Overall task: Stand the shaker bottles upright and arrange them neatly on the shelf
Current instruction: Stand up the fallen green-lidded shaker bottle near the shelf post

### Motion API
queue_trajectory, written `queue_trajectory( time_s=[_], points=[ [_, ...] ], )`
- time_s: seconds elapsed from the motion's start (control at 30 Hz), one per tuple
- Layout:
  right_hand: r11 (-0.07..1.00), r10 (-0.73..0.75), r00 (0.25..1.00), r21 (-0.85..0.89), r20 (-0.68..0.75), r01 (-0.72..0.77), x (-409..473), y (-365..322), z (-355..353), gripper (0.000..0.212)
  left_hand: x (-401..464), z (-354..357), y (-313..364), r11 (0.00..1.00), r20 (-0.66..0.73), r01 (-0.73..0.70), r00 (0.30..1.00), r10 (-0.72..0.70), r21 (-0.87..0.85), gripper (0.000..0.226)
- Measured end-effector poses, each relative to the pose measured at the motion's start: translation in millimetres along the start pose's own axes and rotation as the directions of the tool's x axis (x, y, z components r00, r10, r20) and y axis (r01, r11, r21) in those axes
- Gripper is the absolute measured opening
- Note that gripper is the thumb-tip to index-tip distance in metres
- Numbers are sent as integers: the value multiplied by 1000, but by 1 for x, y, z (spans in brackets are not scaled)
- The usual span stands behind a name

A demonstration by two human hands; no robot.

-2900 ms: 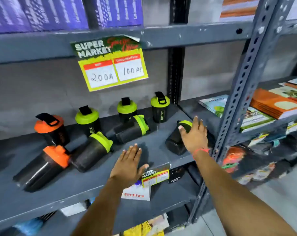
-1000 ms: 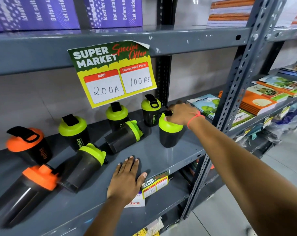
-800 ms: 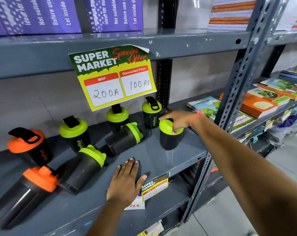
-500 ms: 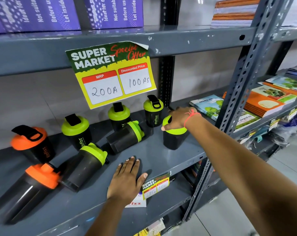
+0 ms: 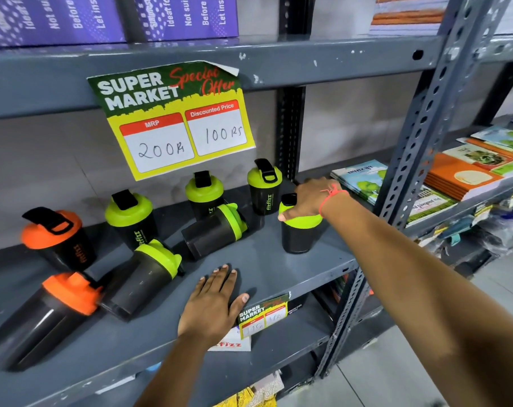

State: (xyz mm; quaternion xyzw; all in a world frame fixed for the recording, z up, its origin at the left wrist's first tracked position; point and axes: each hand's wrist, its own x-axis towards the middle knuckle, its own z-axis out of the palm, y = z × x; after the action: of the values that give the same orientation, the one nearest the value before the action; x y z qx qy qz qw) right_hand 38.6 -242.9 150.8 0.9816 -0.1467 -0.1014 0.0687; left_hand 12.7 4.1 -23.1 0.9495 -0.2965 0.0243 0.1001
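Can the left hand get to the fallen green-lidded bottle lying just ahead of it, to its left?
Probably yes. The left hand lies flat and empty on the shelf, and the fallen green-lidded bottle lies just to its left with bare shelf between them. The right hand is busy on another bottle.

Taking the price sign (image 5: 173, 118) hung from the upper shelf edge as the landmark, four bottles stood upright in a row below and behind it on the shelf (image 5: 278, 271), with a fifth upright bottle (image 5: 297, 233) to the right of the sign, under the right hand (image 5: 308, 198). Three bottles lay on their sides before that row: one (image 5: 214, 230) under the sign, two further left. The left hand (image 5: 211, 304) lay flat on the shelf's front edge, below the sign.
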Motion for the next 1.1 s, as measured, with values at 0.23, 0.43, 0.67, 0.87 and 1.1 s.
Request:
queue_trajectory(
  time_s=[0.23, 0.43, 0.67, 0.87, 1.1],
  points=[
    [984, -174, 978, 64, 118, 168, -2, 11, -10, 94, 1, 1, -1, 1000, -7, 12, 1000, -12, 6, 64],
    [994, -87, 996, 74, 23, 85, 2, 11, 1, 78, 0, 0, 0, 1000, 2, 16, 1000, -16, 1, 62],
    [949, -173, 977, 288, 127, 130, 6, 24, -3, 87, -1, -2, 2, 999, 6, 36, 999, -36, -1, 62],
    [954, -149, 987, 269, 53, 129, 7, 20, 3, 86, -1, -1, 2, 999, -2, 42, 999, -42, -1, 61],
    [942, -118, 991, 308, -59, 130, -4, 18, -6, 77, -3, -6, 3, 997, 31, 55, 998, -54, -46, 57]
  ],
)
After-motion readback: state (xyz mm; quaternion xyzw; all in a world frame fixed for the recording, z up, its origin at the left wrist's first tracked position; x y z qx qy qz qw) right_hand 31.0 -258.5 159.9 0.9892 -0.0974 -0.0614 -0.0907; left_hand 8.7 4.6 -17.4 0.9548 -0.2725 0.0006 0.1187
